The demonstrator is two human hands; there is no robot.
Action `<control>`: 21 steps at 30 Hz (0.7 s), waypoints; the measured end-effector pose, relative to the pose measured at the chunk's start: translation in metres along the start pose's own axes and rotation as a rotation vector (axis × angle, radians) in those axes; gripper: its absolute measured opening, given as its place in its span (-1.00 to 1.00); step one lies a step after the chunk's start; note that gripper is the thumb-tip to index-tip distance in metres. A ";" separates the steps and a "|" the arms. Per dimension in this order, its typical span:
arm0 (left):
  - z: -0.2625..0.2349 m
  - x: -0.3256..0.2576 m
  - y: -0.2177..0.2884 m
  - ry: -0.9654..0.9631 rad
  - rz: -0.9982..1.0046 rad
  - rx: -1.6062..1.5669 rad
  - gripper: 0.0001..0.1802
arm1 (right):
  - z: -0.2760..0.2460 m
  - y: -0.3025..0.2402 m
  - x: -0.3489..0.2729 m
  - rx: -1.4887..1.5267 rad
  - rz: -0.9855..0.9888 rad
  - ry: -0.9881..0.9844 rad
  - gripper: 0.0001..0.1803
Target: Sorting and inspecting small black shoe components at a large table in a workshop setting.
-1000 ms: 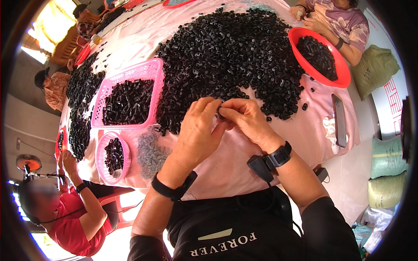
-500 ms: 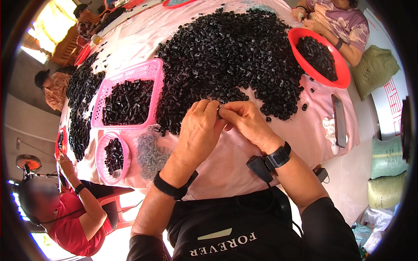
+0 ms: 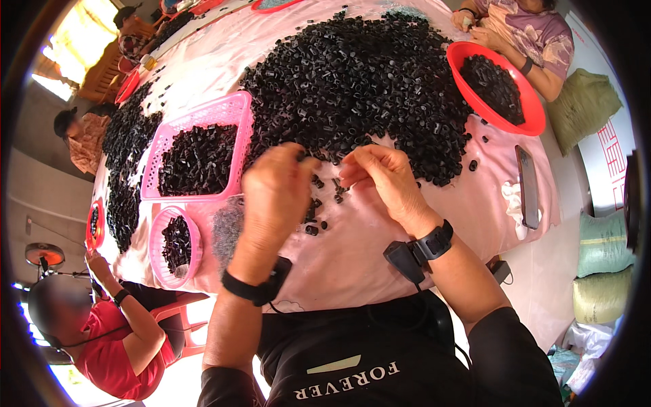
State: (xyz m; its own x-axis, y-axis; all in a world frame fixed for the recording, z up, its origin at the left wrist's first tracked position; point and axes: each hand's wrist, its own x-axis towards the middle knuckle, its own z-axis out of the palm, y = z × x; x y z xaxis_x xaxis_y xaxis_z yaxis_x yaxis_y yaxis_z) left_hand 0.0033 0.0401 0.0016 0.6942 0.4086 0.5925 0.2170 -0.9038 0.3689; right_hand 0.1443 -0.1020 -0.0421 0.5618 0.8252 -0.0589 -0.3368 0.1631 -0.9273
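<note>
Head view: left hand (image 3: 278,193) motion-blurred, fingers curled, just right of the rectangular pink basket (image 3: 246,146); dark bit at its fingertips, can't tell if gripped or just pile behind. Right hand (image 3: 391,182) sharper, thumb and fingers bent, tips pointing left toward the other hand; can't tell if anything's pinched. Hands apart, not touching each other, both at the near edge of the big black parts pile (image 3: 352,88). Parts small, some look like short tubes; pile spreads across the middle of the surface (image 3: 461,217), pink cloth on top. Few loose black parts (image 3: 312,210) lie on cloth between the hands, on the near side; one stray part (image 3: 473,165) sits right of the pile.

Rectangular basket part-filled with black parts, mesh walls. Round pink basket (image 3: 197,252) nearer the person, also holding black parts. Grey heap (image 3: 226,227) beside it, partly hidden behind left forearm. Red bowl (image 3: 534,112) at the pile's right edge, black parts inside. Dark phone-like slab (image 3: 528,190) near right edge of cloth, white tissue (image 3: 513,202) beside it. Black wristband on each wrist. Co-worker in red (image 3: 125,349) at left; another in patterned top (image 3: 539,30) upper right. Sacks (image 3: 600,244) stacked far right.
</note>
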 end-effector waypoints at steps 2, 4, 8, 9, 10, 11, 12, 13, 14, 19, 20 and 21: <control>-0.022 0.015 -0.019 0.140 -0.138 0.099 -0.78 | -0.005 0.001 0.002 0.003 -0.039 0.036 -0.68; -0.043 0.021 -0.046 0.212 -0.177 0.259 -0.72 | -0.005 0.003 0.003 0.007 -0.074 0.061 -0.68; -0.045 0.016 -0.040 0.224 -0.110 0.340 -0.64 | -0.004 0.003 0.004 -0.086 -0.096 0.082 -0.70; -0.043 0.013 -0.031 0.135 -0.049 0.264 -0.74 | -0.004 0.003 0.003 -0.119 -0.099 0.088 -0.71; -0.036 0.007 -0.026 -0.001 -0.093 0.094 -0.77 | -0.004 0.004 0.003 -0.121 -0.096 0.080 -0.71; -0.028 0.000 -0.020 -0.137 -0.136 -0.078 -0.80 | -0.004 0.005 0.003 -0.111 -0.112 0.097 -0.73; -0.019 -0.004 -0.010 -0.135 -0.055 -0.075 -0.84 | -0.005 0.006 0.004 -0.103 -0.129 0.116 -0.75; -0.011 -0.007 -0.001 -0.134 0.027 -0.070 -0.86 | -0.005 0.007 0.004 -0.105 -0.130 0.111 -0.75; -0.004 -0.010 0.004 -0.170 0.029 -0.092 -0.84 | -0.006 0.008 0.005 -0.108 -0.143 0.130 -0.76; 0.019 -0.007 0.012 -0.260 0.099 -0.062 -0.66 | -0.006 0.008 0.006 -0.098 -0.168 0.201 -0.79; 0.023 -0.005 0.012 -0.262 0.100 -0.063 -0.66 | -0.006 0.008 0.006 -0.105 -0.165 0.210 -0.80; 0.027 -0.003 0.010 -0.282 0.128 -0.062 -0.62 | -0.006 0.008 0.006 -0.110 -0.164 0.216 -0.81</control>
State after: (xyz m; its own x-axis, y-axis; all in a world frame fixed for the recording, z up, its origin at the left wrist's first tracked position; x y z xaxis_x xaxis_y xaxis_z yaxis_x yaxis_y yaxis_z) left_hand 0.0218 0.0264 -0.0154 0.8780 0.2330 0.4180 0.0798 -0.9325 0.3522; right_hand 0.1493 -0.0992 -0.0520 0.7536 0.6567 0.0285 -0.1508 0.2150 -0.9649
